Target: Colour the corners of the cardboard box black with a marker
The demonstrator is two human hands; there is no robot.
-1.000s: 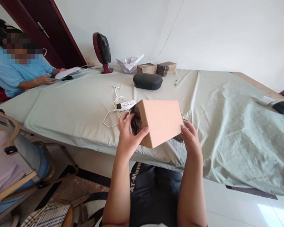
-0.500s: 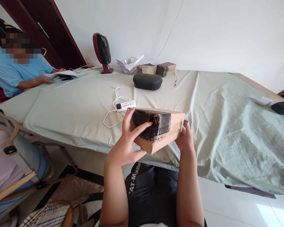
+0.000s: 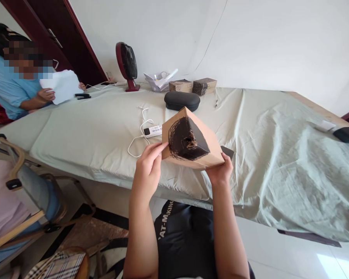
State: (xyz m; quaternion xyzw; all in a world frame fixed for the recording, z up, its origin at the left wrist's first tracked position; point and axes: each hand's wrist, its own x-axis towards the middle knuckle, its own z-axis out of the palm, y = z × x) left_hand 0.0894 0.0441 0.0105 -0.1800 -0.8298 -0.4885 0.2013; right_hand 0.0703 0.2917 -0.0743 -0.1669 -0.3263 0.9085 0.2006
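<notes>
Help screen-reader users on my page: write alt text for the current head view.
A person's right hand holds and left hand touches a tilted, dark-cornered cardboard box above a pale green tablecloth. Beyond are a black case, two boxes and a red fan; at the picture's left, another person in blue holds white paper.

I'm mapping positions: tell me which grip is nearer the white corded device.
Left. The left grip is on the near side of the white device; the right grip is farther right, at the right end of the box.
</notes>
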